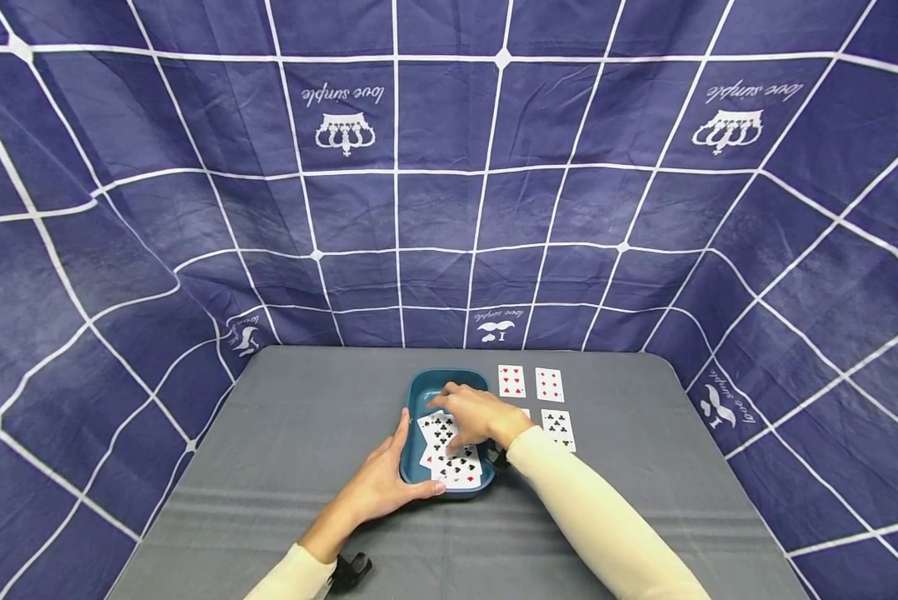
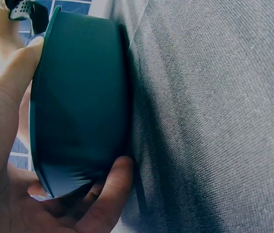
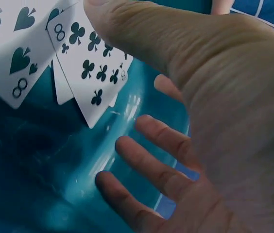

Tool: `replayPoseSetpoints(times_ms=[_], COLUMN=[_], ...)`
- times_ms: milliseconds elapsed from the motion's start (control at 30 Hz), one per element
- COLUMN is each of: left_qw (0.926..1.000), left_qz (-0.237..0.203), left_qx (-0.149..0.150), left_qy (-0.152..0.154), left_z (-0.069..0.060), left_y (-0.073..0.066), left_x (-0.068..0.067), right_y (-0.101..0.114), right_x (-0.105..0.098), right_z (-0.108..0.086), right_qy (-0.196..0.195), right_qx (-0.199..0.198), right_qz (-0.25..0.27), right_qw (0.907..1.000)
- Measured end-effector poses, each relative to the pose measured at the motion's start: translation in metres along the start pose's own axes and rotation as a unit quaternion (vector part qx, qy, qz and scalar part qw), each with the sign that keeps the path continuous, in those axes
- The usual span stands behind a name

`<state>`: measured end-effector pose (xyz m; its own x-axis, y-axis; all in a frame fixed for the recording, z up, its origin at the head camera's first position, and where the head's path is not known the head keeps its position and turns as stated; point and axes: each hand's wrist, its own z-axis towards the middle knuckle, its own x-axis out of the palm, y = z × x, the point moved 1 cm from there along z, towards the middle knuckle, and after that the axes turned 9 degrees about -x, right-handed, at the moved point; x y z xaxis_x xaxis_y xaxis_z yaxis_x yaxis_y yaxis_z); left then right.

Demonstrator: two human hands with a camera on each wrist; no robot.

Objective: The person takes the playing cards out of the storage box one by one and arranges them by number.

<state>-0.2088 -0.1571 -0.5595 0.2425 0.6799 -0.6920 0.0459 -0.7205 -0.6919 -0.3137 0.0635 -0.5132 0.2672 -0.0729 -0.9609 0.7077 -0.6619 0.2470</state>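
A blue plastic tub (image 1: 449, 372) stands on the grey table with several playing cards (image 1: 456, 473) lying loose and overlapped in it. My left hand (image 1: 377, 482) grips the tub at its near left corner; the thumb lies at the near rim, the fingers against the outer wall (image 2: 81, 92). Over the tub, my right hand (image 1: 477, 414) has its fingers spread toward the far end. In the right wrist view its thumb lies over an eight of clubs (image 3: 86, 70); whether it touches the card, I cannot tell. An eight of spades (image 3: 13, 63) lies beside that card.
Right of the tub, face-up cards lie in two rows: a red hearts card (image 1: 511, 381) and a red diamonds card (image 1: 549, 384) behind, a black clubs card (image 1: 558, 429) in front. My right wrist mostly hides another card (image 1: 526, 412). A blue patterned cloth (image 1: 441, 208) hangs around the table.
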Motion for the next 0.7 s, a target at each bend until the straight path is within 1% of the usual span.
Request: replayPoseSetpoints(times_ms=[233,433,533,700], left_qw=[1.0000,1.0000,0.9999,0.9999], left_qz=[-0.004,-0.009,-0.009,-0.009], left_qx=[-0.002,0.001,0.004,0.007], left_qy=[0.003,0.002,0.002,0.001], left_z=[-0.001,-0.002,-0.001,0.000], left_y=[0.001,0.002,0.002,0.003], left_x=[0.000,0.001,0.002,0.002], right_y=[0.003,0.004,0.003,0.002], right_x=[0.008,0.014,0.015,0.012], right_z=[0.016,0.024,0.026,0.029], right_qy=[0.017,0.028,0.028,0.013], right_qx=[0.009,0.010,0.004,-0.008], right_qz=[-0.025,-0.037,-0.044,-0.046], right_qw=[0.9995,0.9989,0.9987,0.9988])
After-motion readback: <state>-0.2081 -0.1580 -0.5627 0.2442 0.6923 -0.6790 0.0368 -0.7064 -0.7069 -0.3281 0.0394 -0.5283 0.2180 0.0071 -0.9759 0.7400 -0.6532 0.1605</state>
